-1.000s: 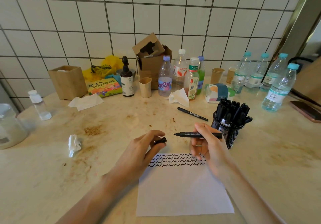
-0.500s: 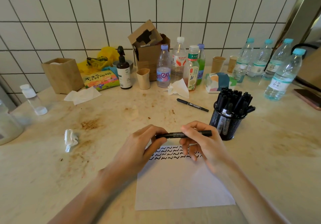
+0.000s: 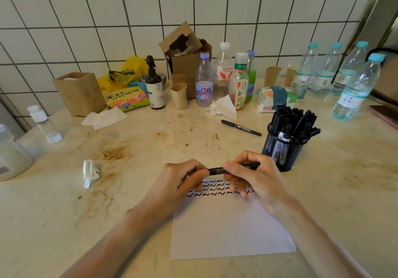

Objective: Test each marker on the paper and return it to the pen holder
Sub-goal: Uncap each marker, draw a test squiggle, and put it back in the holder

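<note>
head view: one camera, looking down at a stained table [image 3: 150, 191]
marker [image 3: 217, 171]: black, level, held above the top edge of the paper [image 3: 230, 230]
left hand [image 3: 178, 183]: fingers curled round the marker's left end
right hand [image 3: 256, 178]: pinching the marker's right part
paper: rows of black squiggles near its top
pen holder [image 3: 284, 150]: black mesh, full of markers, just right of the hands
loose marker [image 3: 241, 127]: lying behind, apart

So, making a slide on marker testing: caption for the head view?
Both hands hold a marker above scribbled paper, beside a full holder.
</note>
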